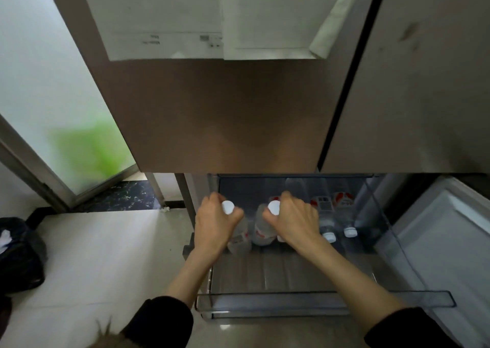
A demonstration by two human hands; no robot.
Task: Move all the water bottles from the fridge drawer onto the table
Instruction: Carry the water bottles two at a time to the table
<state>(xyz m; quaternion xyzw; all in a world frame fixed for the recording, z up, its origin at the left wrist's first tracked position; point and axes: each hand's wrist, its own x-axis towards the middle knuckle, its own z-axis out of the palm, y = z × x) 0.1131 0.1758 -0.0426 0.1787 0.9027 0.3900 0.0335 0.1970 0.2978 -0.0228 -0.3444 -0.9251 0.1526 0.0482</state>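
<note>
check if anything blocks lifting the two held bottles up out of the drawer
Nothing visible does. The left hand and right hand each grip a bottle by its neck, and the drawer is pulled out with open space above them. Two more bottles lie to the right, clear of both. The table is out of view.

Two bare hands [216,224], bare forearms, dark sleeves [161,318] pushed up

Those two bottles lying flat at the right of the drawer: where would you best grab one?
Probably by the neck just behind the white cap, coming from above and the front. Each lying bottle points its cap toward the drawer's open front, with clear floor before it.
</note>
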